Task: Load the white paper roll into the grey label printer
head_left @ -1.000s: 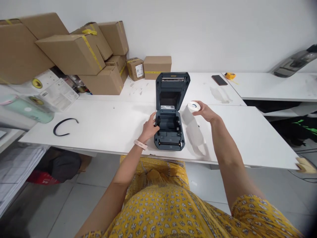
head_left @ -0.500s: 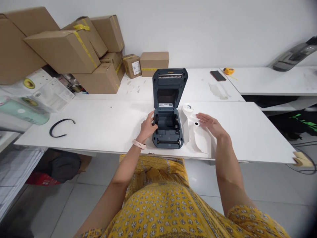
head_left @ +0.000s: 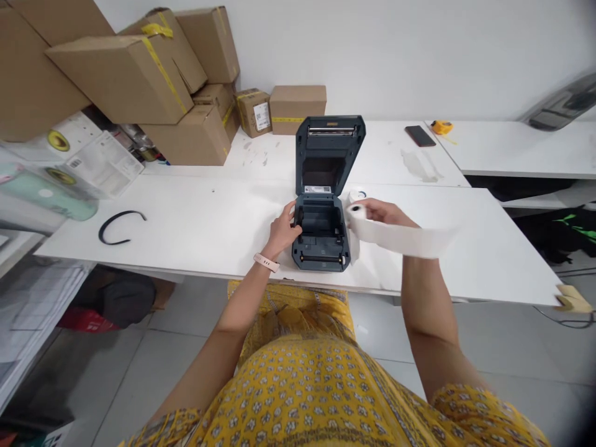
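A dark grey label printer (head_left: 321, 248) stands on the white table with its lid (head_left: 329, 149) raised and its roll bay bare. My left hand (head_left: 283, 233) is closed on the printer's left side, thumb over the rim and the other fingers along the outside. To the right of the printer, my right hand (head_left: 385, 212) grips a small white paper roll (head_left: 357, 212) above the table. A loose strip of paper (head_left: 419, 241) trails from this roll over my right forearm. Behind it, partly hidden, sits another white roll (head_left: 357, 196).
Cardboard boxes (head_left: 186, 136) are stacked at the back left, near a green bottle (head_left: 51, 192). A black headband (head_left: 116, 226) lies on the table's left part. At the back right are a phone (head_left: 419, 136) and a yellow tape measure (head_left: 442, 127).
My right hand has taken hold of the paper roll and lifted it from the table, its strip swinging out to the right. My left hand keeps its hold on the printer.
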### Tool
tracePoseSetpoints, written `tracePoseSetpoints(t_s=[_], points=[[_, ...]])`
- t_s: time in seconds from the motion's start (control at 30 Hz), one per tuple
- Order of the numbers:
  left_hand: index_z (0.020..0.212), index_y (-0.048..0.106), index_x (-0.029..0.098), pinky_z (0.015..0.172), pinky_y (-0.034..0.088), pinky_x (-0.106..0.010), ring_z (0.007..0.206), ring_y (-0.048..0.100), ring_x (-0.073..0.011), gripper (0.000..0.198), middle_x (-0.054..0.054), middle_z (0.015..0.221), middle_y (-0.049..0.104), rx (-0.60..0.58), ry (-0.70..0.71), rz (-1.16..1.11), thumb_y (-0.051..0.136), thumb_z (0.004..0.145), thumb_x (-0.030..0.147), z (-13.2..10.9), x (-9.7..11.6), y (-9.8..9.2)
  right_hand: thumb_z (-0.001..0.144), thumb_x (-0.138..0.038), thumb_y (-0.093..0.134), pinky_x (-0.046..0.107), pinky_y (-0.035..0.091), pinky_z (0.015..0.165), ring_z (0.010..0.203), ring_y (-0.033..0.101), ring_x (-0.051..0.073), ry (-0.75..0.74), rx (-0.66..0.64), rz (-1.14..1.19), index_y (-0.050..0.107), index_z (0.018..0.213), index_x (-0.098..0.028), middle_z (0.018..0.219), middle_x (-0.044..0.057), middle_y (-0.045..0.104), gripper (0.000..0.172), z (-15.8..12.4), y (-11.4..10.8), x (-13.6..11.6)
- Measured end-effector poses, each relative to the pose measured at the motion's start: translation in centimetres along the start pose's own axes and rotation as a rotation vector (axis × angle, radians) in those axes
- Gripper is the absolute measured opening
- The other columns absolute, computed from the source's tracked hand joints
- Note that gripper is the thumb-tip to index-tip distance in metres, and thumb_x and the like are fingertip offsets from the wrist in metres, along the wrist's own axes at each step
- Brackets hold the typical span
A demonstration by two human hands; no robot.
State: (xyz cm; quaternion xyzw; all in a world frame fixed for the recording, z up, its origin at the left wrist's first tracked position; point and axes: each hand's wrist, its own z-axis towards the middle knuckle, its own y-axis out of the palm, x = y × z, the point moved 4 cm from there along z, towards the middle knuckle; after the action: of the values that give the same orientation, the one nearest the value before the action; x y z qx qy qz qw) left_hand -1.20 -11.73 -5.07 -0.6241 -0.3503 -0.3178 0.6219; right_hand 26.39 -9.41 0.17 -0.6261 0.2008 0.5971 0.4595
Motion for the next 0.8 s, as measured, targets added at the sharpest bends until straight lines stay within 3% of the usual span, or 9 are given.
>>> tracePoseSetpoints(t_s=[0.13,0.3,0.43,0.63,0.8], points=[[0.157,0.041,0.024,0.107,0.054,-0.046,0.104,0.077,-0.0255,0.081,-0.011,0.142,0.069,0.007,-0.003,-0.003,0.060,0.079,0.011,-0.1,0.2,0.0,0.080,-0.048,0.078,0.032,0.049,0.078,0.086,0.069,0.023,-0.001,-0.282,-0.533,0.075,0.109,-0.020,0.098,0.007,0.079,0.040,6.0,4.5,-1.4],[0.155,0.045,0.024,0.108,0.053,-0.046,0.116,0.074,-0.0277,0.077,-0.011,0.143,0.069,0.009,-0.008,0.000,0.060,0.080,0.011,-0.4,0.5,-0.1,0.087,-0.035,0.070,0.039,0.041,0.098,0.102,0.071,0.029,-0.005,-0.380,-0.984,0.079,0.112,-0.021,0.104,0.008,0.082,0.030,8.4,7.9,0.1],[0.153,0.048,0.024,0.109,0.053,-0.044,0.122,0.072,-0.0281,0.074,-0.011,0.144,0.068,0.026,-0.011,0.001,0.060,0.081,0.010,-0.5,0.4,-0.1,0.092,-0.038,0.064,0.043,0.037,0.108,0.112,0.070,0.032,0.026,-0.421,-1.130,0.077,0.124,-0.022,0.111,0.011,0.082,0.038,8.1,8.4,1.4],[0.153,0.046,0.025,0.110,0.052,-0.041,0.136,0.063,-0.0267,0.068,-0.010,0.148,0.065,0.030,0.016,0.013,0.060,0.087,0.015,-0.5,-0.2,0.5,0.095,-0.029,0.055,0.048,0.032,0.112,0.105,0.074,0.030,0.005,-0.454,-1.203,0.082,0.109,-0.024,0.104,0.012,0.084,0.030,8.4,8.7,2.2],[0.147,0.053,0.020,0.116,0.049,-0.046,0.135,0.063,-0.0273,0.054,-0.011,0.146,0.066,0.162,0.133,0.119,0.051,0.093,0.016,-2.1,0.7,0.9,0.094,-0.038,0.060,0.048,0.028,0.119,0.112,0.072,0.030,-0.031,-0.462,-1.199,0.081,0.112,-0.023,0.111,0.011,0.083,0.032,8.3,9.0,1.7]])
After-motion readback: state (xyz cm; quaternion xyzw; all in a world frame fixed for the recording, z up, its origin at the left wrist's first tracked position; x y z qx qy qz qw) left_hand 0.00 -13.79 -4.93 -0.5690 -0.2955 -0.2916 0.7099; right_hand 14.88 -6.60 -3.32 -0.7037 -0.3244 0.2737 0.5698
